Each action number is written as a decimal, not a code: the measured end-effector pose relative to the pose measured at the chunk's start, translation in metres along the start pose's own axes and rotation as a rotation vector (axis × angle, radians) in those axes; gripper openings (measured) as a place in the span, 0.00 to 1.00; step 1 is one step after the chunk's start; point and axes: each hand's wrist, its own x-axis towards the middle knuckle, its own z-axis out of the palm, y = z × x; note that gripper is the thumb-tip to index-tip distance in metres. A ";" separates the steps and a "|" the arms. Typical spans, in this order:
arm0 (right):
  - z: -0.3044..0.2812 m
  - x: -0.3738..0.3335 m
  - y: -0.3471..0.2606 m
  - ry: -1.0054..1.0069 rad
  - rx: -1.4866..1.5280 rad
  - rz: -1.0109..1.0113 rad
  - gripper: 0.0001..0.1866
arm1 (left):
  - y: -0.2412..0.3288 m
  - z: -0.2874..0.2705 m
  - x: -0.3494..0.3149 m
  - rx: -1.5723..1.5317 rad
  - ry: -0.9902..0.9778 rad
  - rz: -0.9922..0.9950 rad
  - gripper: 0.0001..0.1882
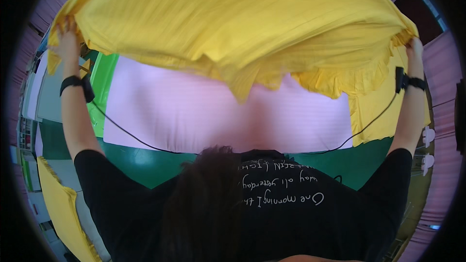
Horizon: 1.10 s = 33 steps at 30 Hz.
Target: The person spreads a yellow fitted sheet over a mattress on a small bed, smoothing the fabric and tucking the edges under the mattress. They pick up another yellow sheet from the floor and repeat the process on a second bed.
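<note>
A large yellow cloth with a ruffled edge is stretched between my two hands in the upper part of the head view. At its left end, my left hand grips the edge, and a ruffled strip hangs beside the fingers. My right hand is closed on the opposite corner, its fingers partly hidden by the gathered fabric. The cloth's near edge sags in loose folds, with a pointed flap hanging in the middle. Beneath it lies a flat surface with a pale pink cover, partly hidden by the cloth.
A bright green panel borders the pink surface on the left. More yellow fabric lies along its right side, and another yellow-covered surface stands at the lower left. Thin black cables run from my wrist straps. Pink curtains hang on the right.
</note>
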 end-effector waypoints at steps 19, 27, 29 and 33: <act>0.105 -0.444 0.178 -0.307 -0.346 0.780 0.36 | 0.077 -0.017 -0.438 -2.230 -0.977 -0.584 0.27; 0.129 -0.476 0.167 -0.766 0.360 1.167 0.29 | 0.055 -0.072 -0.428 -2.375 -2.056 0.233 0.28; 0.139 -0.474 0.160 -0.939 0.253 0.984 0.31 | 0.053 -0.094 -0.428 -2.405 -1.899 0.594 0.28; 0.144 -0.470 0.157 -1.122 0.408 0.991 0.38 | 0.058 -0.104 -0.415 -1.940 -1.661 1.140 0.30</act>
